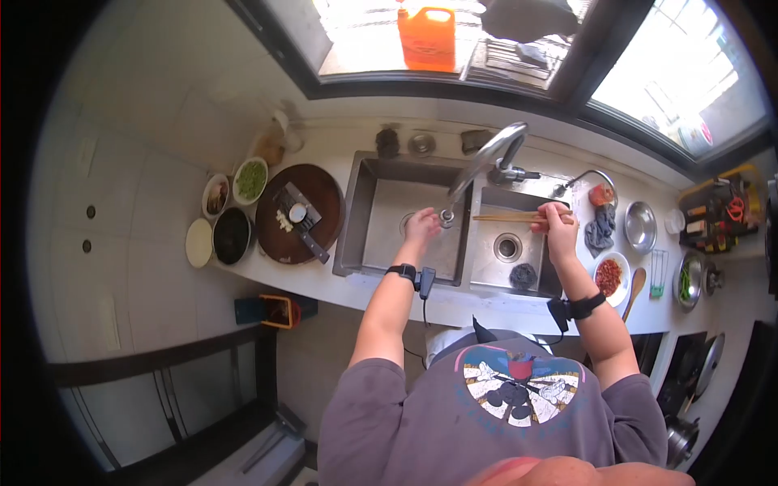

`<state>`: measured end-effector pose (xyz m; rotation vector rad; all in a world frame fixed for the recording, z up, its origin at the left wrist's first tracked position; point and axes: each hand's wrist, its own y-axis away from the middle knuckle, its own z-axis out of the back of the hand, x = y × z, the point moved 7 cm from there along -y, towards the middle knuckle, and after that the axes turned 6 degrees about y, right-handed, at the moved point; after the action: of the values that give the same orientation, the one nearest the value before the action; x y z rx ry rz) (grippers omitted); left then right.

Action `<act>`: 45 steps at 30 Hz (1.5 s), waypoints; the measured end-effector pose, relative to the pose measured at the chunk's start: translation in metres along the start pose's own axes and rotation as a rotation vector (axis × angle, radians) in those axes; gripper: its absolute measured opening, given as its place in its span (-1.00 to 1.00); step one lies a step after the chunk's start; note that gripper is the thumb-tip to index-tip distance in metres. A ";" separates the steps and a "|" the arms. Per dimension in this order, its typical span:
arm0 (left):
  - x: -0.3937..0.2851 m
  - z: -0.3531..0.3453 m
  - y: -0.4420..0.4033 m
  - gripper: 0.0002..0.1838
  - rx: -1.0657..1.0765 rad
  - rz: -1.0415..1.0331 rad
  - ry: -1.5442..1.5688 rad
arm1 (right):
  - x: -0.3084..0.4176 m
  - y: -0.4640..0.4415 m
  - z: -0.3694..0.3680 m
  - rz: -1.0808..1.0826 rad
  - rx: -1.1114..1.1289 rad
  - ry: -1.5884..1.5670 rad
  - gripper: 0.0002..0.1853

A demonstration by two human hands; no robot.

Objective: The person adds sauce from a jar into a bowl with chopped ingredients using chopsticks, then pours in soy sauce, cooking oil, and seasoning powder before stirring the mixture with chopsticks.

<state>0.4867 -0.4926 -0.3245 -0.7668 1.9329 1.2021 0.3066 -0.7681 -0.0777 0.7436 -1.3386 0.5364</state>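
My right hand [559,225] is closed around a pair of wooden chopsticks [504,217], which point left across the smaller right basin [489,251]. Over the larger left basin [377,219], my left hand [422,228] has its fingers loosely extended beside the faucet spout [447,215]. Nothing shows in that hand. The curved chrome faucet [494,146] rises behind the two basins. A dark scouring pad [523,276] lies in the right basin near its drain [508,247].
Left of the sink, a cleaver [302,217] rests on a round chopping board [300,182] with chopped white pieces. Bowls [250,180] stand farther left. On the right are a bowl of chopped red food [609,277], a wooden spoon [635,290], a dark cloth [600,229] and a metal bowl [640,227].
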 end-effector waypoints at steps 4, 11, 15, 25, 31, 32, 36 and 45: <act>-0.024 -0.064 0.044 -0.77 0.006 0.107 0.566 | 0.010 0.039 0.053 0.020 -0.072 0.080 -0.79; 0.025 -0.167 0.030 -0.32 0.025 -0.117 -0.621 | 0.004 0.135 0.161 0.197 -0.300 0.174 -0.81; -0.053 -0.316 0.079 -0.40 0.223 -0.969 -1.522 | 0.021 0.187 0.223 0.225 -0.476 0.454 -0.84; -0.039 -0.345 0.011 -0.46 0.125 -1.033 -2.516 | -0.054 0.181 0.285 0.254 -0.400 0.803 -0.87; -0.060 -0.367 0.075 -0.50 0.006 -0.946 -2.044 | -0.053 0.149 0.380 0.229 -0.558 0.540 -0.85; -0.057 -0.376 0.098 -0.50 0.054 -0.957 -1.879 | -0.059 0.141 0.387 0.236 -0.537 0.522 -0.85; 0.044 -0.369 0.131 -0.44 0.261 -0.599 -1.330 | -0.087 0.105 0.401 0.257 -0.289 0.369 -0.81; 0.201 -0.420 0.224 -0.30 0.211 0.315 -0.105 | -0.055 0.106 0.385 0.473 0.164 0.497 -0.87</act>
<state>0.0877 -0.8124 -0.2533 -0.2904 2.1029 1.1674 -0.0355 -0.9807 -0.0892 0.3778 -1.0025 1.1390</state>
